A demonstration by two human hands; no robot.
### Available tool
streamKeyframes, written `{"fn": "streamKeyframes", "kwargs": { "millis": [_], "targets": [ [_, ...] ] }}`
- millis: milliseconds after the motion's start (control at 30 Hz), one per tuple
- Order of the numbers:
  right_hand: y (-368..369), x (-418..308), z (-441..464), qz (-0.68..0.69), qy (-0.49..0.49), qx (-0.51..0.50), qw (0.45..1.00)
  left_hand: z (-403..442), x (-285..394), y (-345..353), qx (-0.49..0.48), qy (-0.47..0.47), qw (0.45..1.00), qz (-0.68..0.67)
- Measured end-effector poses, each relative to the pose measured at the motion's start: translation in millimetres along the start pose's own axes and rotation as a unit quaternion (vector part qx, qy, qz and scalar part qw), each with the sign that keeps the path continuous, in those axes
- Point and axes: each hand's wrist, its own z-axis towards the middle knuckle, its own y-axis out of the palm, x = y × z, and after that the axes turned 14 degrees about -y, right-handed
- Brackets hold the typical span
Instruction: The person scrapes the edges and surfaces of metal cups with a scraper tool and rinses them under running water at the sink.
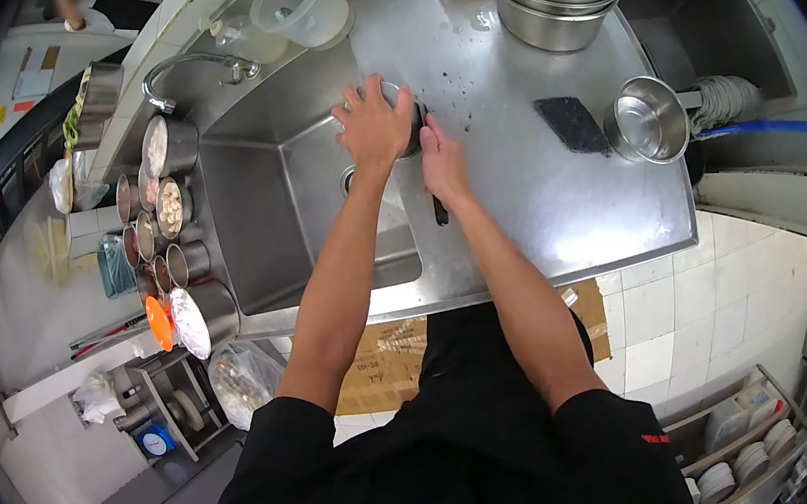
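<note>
My left hand (374, 129) lies spread over a round metal pot (417, 144) at the sink's right edge, gripping it from above. Much of the pot is hidden beneath the palm and fingers. Beside it, my right hand (445, 165) is closed around a black handle (441, 213), whose end sticks out below the fist. Whether this handle belongs to the pot or to a separate tool I cannot tell. Dark crumbs (468, 120) lie scattered on the steel counter just right of the hands.
The steel sink (241, 194) is below my left forearm, with a curved faucet (196, 64) behind. A dark scouring pad (571, 125) and a small metal pot (648, 121) sit rightward. Stacked bowls (549, 25) stand behind; food containers (170, 207) line the left. A person (102, 11) is far left.
</note>
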Motion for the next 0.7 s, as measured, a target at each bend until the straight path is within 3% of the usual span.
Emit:
{"fn": "streamKeyframes", "kwargs": {
  "millis": [233,433,533,633,700],
  "targets": [
    [-20.9,-10.0,-9.4,-0.037,0.035,-0.071,0.996,2.9,-8.3,-1.5,-0.002,0.057,0.998,0.008],
    [-31.2,-14.7,8.5,-0.128,-0.079,-0.083,0.985,9.7,-0.2,-10.7,-0.027,0.069,0.997,-0.003],
    [-35.4,-20.0,19.5,-0.078,0.001,-0.140,0.987,5.7,-9.5,-11.3,-0.023,0.103,0.994,-0.003],
    [-30.2,-9.1,32.8,-0.111,-0.032,-0.115,0.987,10.9,-7.0,-16.2,-0.059,0.124,0.990,-0.016],
    [-33.6,22.1,16.9,-0.168,-0.192,-0.082,0.963,11.9,-11.7,-12.2,-0.042,0.131,0.990,-0.028]
  ]
}}
